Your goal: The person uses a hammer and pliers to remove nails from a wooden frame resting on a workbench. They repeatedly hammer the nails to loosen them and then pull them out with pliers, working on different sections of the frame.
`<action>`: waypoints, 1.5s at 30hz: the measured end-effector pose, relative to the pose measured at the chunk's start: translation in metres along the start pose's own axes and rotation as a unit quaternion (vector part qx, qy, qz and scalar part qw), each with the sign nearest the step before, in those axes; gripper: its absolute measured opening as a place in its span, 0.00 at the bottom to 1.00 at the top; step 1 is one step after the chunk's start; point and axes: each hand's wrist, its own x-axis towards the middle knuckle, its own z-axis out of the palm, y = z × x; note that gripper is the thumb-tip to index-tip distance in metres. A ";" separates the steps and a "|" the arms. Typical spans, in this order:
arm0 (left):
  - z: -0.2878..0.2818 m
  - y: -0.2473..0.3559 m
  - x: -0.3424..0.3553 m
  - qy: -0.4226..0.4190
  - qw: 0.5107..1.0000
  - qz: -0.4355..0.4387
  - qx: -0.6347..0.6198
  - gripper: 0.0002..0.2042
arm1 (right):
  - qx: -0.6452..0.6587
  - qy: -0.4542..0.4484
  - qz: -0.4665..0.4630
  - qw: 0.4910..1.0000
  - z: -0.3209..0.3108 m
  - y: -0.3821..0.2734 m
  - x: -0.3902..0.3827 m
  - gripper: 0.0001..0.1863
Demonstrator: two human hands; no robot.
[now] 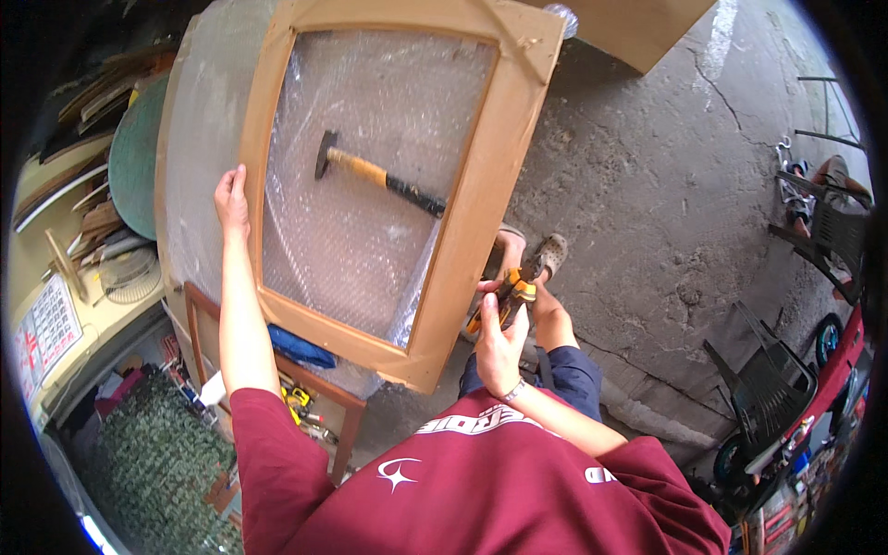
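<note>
Right hand (500,344) closed on a yellow-and-black tool (524,291); left hand (233,199) at a wooden frame (470,190)

The yellow-and-black tool is gripped just outside the right edge of the wooden frame, near its lower right corner, and is held over the person's legs; its exact kind cannot be told. The left hand is placed against the frame's left edge, with the thumb uppermost; whether that edge is firmly clasped cannot be told, as some fingers are hidden.

Inside the frame's opening, bubble wrap (361,268) is seen, and on it a hammer (356,167) is laid aslant. Its dark head is turned toward the left inner edge, and the black end of its handle is brought close to the right inner edge. Below the frame's bottom edge, a blue bundle (301,347) is partly covered. Beyond the upper right corner, a cardboard box (638,32) is set above the concrete floor (638,231). Past the left edge, a green rounded panel (141,162) is stood near a fan guard (129,276).
</note>
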 end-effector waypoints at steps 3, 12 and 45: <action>-0.014 -0.008 -0.008 0.006 1.000 0.000 0.003 0.15 | -0.009 -0.031 0.010 0.999 -0.019 0.009 -0.007 0.14; -0.058 0.047 -0.123 0.120 0.954 0.158 0.225 0.15 | -0.073 -0.045 -0.027 0.996 -0.033 0.027 0.000 0.06; -0.065 0.062 -0.362 -0.122 0.931 0.262 0.222 0.08 | -0.154 0.079 -0.120 0.978 -0.098 0.142 -0.126 0.23</action>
